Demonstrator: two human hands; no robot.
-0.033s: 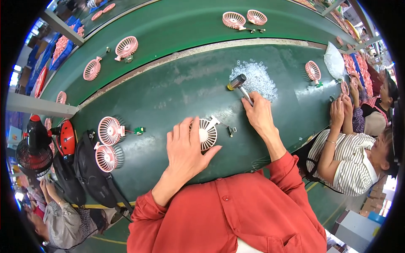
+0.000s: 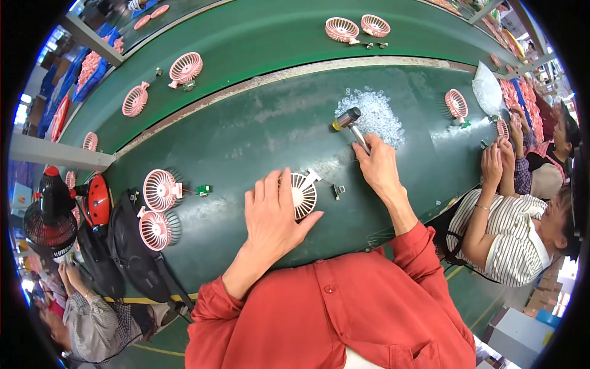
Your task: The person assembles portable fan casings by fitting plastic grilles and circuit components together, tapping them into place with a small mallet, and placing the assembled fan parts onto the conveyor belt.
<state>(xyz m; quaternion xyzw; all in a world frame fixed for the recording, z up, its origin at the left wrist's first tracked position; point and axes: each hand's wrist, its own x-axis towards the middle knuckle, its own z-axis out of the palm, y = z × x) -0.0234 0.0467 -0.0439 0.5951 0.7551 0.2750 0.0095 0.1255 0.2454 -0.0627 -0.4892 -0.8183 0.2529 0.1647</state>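
Your left hand point(image 2: 270, 209) lies spread over a pale pink fan housing point(image 2: 305, 198) on the near-middle tabletop point(image 2: 246, 141). Your right hand point(image 2: 379, 166) grips a hammer point(image 2: 351, 115), farther right. Almost nothing has shifted; the hammer stays apart from the housing.

Free tabletop point(image 2: 246, 132) beyond left hand point(image 2: 270, 215), pink fans point(image 2: 161, 190) leftward (circuit board point(image 2: 203, 190) alongside), hammer point(image 2: 354, 126) blocking right

Worn on head, left one of side-by-side pair. Looking steeply down past red button-front shirt point(image 2: 289, 313) at left hand point(image 2: 270, 212) and right hand point(image 2: 381, 166), fairly near. Wide fisheye (bowing straight edges), reaching forward to green conveyor belt point(image 2: 264, 40), rightward to striped-shirt co-worker point(image 2: 504, 246).
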